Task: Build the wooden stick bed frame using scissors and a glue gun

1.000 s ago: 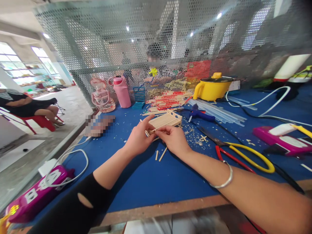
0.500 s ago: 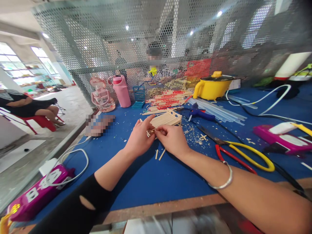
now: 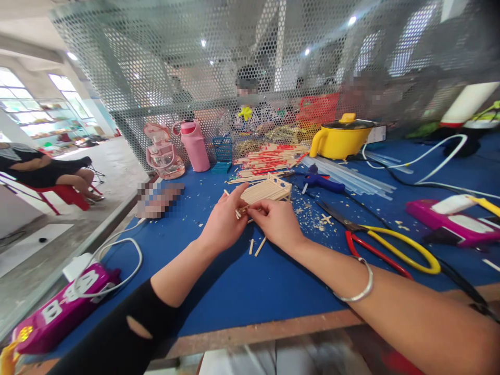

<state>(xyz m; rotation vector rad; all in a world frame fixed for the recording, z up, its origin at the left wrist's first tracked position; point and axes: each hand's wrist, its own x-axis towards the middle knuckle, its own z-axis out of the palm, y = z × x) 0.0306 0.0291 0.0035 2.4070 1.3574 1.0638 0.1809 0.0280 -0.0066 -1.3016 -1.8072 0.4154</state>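
Observation:
A small bed-like model made of thin wooden sticks (image 3: 265, 191) sits on the blue tabletop, with a railed end at its far right. My left hand (image 3: 226, 216) is closed around its near left end, where short stick ends poke out by the fingers. Close beside it, my right hand (image 3: 275, 221) has thumb and forefinger pinched at the same end of the model. Whether a separate small stick is in that pinch is hidden. Two loose wooden sticks (image 3: 251, 247) lie on the table just below my hands.
Red-and-yellow-handled scissors (image 3: 390, 250) and a blue glue gun (image 3: 324, 182) lie to the right. Behind are a pile of sticks (image 3: 265, 161), clear glue sticks (image 3: 351, 177), a yellow pot (image 3: 344, 140) and a pink bottle (image 3: 195, 146). A purple power strip (image 3: 66, 307) stands at left.
Almost nothing differs. Both hands stay at the near end of the stick model, with only a slight shift of the fingers.

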